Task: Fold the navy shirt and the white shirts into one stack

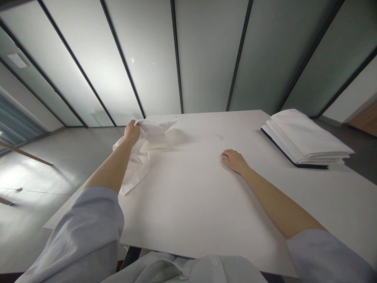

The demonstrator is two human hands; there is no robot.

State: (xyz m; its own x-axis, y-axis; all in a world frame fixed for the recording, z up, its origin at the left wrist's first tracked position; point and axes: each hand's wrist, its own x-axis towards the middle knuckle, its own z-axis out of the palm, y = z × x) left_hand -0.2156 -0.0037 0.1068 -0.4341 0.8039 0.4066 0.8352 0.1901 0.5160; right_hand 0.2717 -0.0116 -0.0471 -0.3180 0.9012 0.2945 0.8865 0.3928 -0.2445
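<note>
A crumpled white cloth (138, 161) hangs from my left hand (132, 133), whose fingers are closed on its upper edge. Part of the cloth spreads to the right above the white table (188, 196), and its lower corner drapes down near the table's left side. My right hand (235, 160) is low over the middle of the table, palm down, with the fingers loosely bent and a small gap by the thumb. I see nothing held in it, and whether it touches the tabletop is hard to tell.
On the right side of the table lies a stack of folded white cloths (309, 135) with a dark edge beneath it. Frosted glass panels (206, 59) with dark frames stand behind the table. Shiny grey floor (73, 157) shows at the left.
</note>
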